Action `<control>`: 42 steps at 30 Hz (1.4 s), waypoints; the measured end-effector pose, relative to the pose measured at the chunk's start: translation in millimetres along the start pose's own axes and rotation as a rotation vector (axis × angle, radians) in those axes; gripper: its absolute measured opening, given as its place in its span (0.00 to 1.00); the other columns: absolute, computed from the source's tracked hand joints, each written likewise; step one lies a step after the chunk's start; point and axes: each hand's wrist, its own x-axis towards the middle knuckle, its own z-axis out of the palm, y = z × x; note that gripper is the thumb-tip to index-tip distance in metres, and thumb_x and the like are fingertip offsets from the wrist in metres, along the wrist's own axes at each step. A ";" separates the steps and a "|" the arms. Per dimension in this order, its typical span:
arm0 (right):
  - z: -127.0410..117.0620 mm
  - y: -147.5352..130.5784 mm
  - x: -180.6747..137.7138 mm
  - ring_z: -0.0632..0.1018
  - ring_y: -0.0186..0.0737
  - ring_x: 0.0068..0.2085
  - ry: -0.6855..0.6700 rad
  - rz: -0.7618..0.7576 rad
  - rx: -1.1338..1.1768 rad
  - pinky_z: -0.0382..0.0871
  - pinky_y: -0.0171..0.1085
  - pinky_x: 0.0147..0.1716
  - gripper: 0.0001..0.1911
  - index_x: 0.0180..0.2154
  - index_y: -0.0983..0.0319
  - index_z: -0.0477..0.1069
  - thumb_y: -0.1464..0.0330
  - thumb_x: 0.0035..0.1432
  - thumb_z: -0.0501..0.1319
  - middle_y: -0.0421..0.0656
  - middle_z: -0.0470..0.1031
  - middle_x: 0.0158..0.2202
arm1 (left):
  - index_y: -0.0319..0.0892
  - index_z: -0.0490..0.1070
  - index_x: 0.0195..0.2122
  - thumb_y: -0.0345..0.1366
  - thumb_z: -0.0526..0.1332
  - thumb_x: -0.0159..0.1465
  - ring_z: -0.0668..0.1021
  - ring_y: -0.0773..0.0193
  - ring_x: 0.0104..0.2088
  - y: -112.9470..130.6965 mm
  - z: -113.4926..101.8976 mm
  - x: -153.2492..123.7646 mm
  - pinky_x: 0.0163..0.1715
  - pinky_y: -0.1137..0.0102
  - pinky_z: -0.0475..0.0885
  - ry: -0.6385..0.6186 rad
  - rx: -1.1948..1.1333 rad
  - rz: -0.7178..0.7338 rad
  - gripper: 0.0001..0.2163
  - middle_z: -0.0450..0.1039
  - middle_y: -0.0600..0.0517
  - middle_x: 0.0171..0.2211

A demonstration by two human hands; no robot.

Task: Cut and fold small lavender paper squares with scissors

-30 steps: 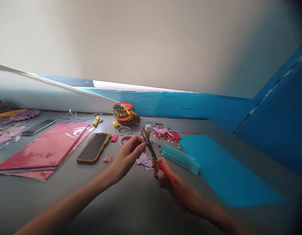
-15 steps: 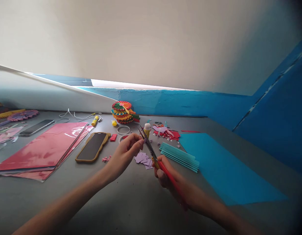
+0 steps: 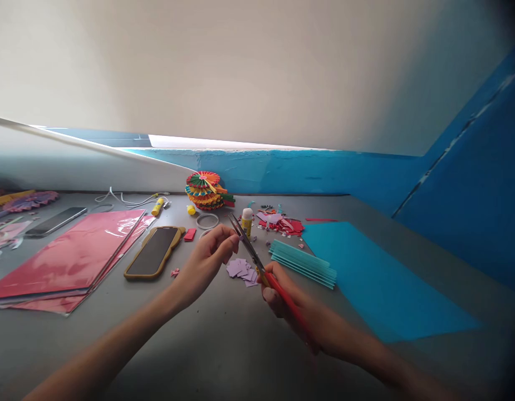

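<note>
My right hand [image 3: 284,289] is wrapped round the red handles of a pair of scissors [image 3: 252,252], whose blades point up and away from me. Thumb and fingertips of my left hand [image 3: 211,253] are pinched beside the blades on a tiny piece of lilac paper [image 3: 241,238], mostly hidden by the fingers. Below the blades lies a loose pile of lilac paper pieces [image 3: 239,268] on the grey table. A glue stick [image 3: 246,223] stands upright just behind the scissors. To the right rests a pleated light-teal paper [image 3: 303,264].
A blue sheet [image 3: 374,278] covers the right side. Red and lilac scraps [image 3: 282,223] lie behind it. Pleated paper rosettes [image 3: 205,192] are stacked near the wall. On the left are a phone in a yellow case [image 3: 155,253], pink sheets in plastic [image 3: 69,250] and another phone [image 3: 57,221].
The view has shifted slightly, so most things sit a little further left. Both hands keep nearly the same pose, with the scissors and lilac piece still held close together.
</note>
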 end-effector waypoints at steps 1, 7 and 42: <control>-0.1 -0.1 0.2 0.56 0.29 0.25 0.000 0.022 0.039 0.55 0.27 0.22 0.20 0.33 0.58 0.53 0.50 0.61 0.54 0.34 0.58 0.28 | 0.41 0.65 0.34 0.41 0.52 0.68 0.61 0.70 0.26 -0.1 -0.3 0.2 0.26 0.74 0.57 0.004 0.001 0.000 0.10 0.58 0.57 0.26; 0.2 0.2 -0.8 0.61 0.26 0.26 0.022 0.064 0.155 0.56 0.24 0.23 0.16 0.34 0.59 0.56 0.55 0.62 0.57 0.33 0.60 0.28 | 0.41 0.63 0.31 0.40 0.52 0.68 0.61 0.70 0.25 -1.7 -2.3 2.6 0.25 0.75 0.57 0.016 -0.024 0.011 0.10 0.57 0.57 0.26; -12.3 10.7 2.7 0.72 0.40 0.36 0.138 -0.008 -0.188 0.68 0.38 0.38 0.10 0.39 0.55 0.62 0.58 0.61 0.58 0.39 0.70 0.35 | 0.40 0.70 0.35 0.43 0.55 0.66 0.66 0.69 0.26 4.2 -5.5 5.7 0.24 0.75 0.61 0.000 0.052 0.000 0.11 0.68 0.54 0.28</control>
